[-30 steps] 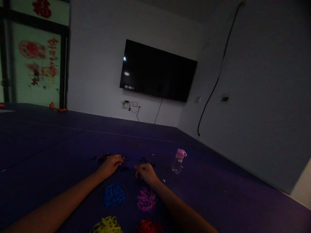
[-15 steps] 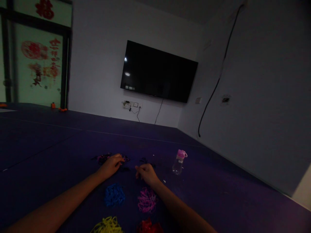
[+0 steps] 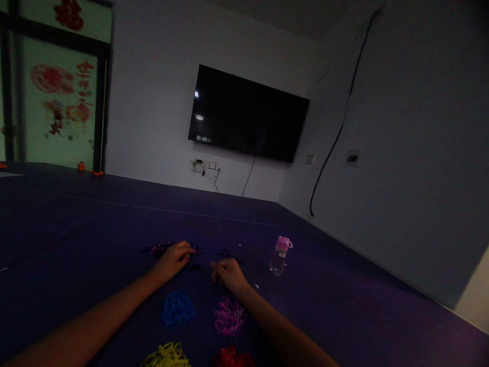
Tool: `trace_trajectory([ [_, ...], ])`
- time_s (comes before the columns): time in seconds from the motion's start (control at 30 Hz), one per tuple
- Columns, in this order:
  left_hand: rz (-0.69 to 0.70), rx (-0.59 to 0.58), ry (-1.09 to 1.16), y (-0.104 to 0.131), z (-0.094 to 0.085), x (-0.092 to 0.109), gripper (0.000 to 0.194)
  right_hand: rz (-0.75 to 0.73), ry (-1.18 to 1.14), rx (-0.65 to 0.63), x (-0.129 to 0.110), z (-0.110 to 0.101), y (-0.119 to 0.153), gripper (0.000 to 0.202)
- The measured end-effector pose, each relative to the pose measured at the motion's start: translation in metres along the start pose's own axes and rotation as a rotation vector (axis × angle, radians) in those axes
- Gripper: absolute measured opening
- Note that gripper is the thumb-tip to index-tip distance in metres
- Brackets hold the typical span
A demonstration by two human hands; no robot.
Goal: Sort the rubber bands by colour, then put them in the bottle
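Note:
My left hand (image 3: 176, 257) rests at a mixed heap of dark and pink bands (image 3: 158, 249), its fingers curled and the thumb side facing right. Whatever lies in those fingers is too small and dark to make out. To its right, my right hand (image 3: 229, 273) is held low with thumb and fingertips pinched together; what is in the pinch cannot be made out. Several black bands (image 3: 225, 252) lie just beyond it. Nearer to me are a blue pile of bands (image 3: 178, 309) and a pink pile (image 3: 229, 317), the latter beside my right wrist.
A yellow pile (image 3: 167, 355) and a red pile (image 3: 233, 357) sit at the bottom edge. Right of my hands stands a clear bottle (image 3: 277, 262) with a pink lid. White scraps dot the purple surface (image 3: 344, 306). A television (image 3: 248, 114) hangs on the wall beyond.
The whole view has shifted very slightly. Both hands keep nearly the same places and finger poses, and the piles look unchanged.

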State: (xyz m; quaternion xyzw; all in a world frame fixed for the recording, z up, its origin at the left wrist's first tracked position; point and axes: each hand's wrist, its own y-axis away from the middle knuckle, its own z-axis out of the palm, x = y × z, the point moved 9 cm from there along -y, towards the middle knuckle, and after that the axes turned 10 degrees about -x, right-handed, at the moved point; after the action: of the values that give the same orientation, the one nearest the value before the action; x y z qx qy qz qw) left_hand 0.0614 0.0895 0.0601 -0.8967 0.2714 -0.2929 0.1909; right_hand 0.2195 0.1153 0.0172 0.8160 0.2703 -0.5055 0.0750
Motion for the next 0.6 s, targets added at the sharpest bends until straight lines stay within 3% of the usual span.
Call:
trace_trajectory([
  [0.17, -0.019, 0.026, 0.008, 0.001, -0.004, 0.001, 0.027, -0.001, 0.01, -0.011, 0.002, 0.0, -0.002, 0.049],
  [0.6, -0.019, -0.061, -0.225, 0.002, 0.006, 0.001, 0.026, -0.007, 0.021, -0.011, 0.003, 0.001, -0.002, 0.049],
])
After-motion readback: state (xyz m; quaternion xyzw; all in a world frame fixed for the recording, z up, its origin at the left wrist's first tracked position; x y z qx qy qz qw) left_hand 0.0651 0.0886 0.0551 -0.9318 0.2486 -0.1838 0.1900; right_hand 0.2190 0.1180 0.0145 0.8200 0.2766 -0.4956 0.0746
